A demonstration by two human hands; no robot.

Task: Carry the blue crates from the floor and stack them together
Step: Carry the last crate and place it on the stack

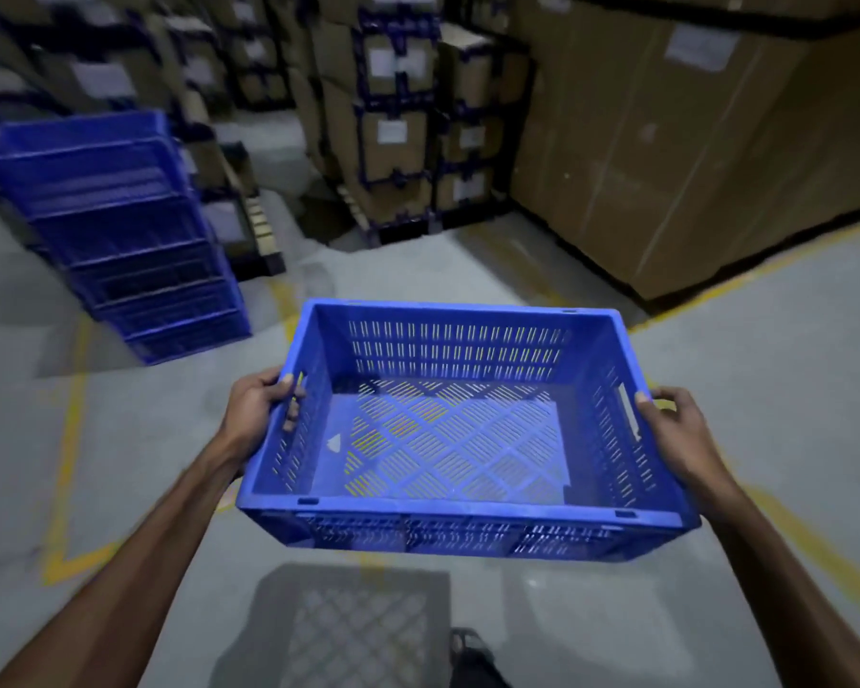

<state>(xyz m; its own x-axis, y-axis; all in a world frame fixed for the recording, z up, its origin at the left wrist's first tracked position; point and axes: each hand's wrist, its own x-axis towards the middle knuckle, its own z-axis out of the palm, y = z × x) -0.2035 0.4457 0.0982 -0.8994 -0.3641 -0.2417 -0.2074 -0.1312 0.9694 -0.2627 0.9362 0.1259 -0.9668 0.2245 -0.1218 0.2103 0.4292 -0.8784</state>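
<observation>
Floor: grey concrete floor [790, 389] with yellow lines.
Room: cardboard boxes [666, 156] stacked behind.
Stack: blue crate stack [130, 240] at the floor's left.
Crate: blue crate [458, 429] held above the floor.
Left hand [257, 407]: fingers curled through its side handle.
Right hand [678, 429]: grips the opposite rim.

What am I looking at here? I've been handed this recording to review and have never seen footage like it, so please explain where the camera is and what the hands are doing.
There is no machine: the one camera sits on a person's head, looking forward and down. The left hand and right hand grip opposite sides of an empty blue crate, held above the grey floor. Ahead to the left stands a stack of blue crates. Cardboard boxes line the background.
</observation>
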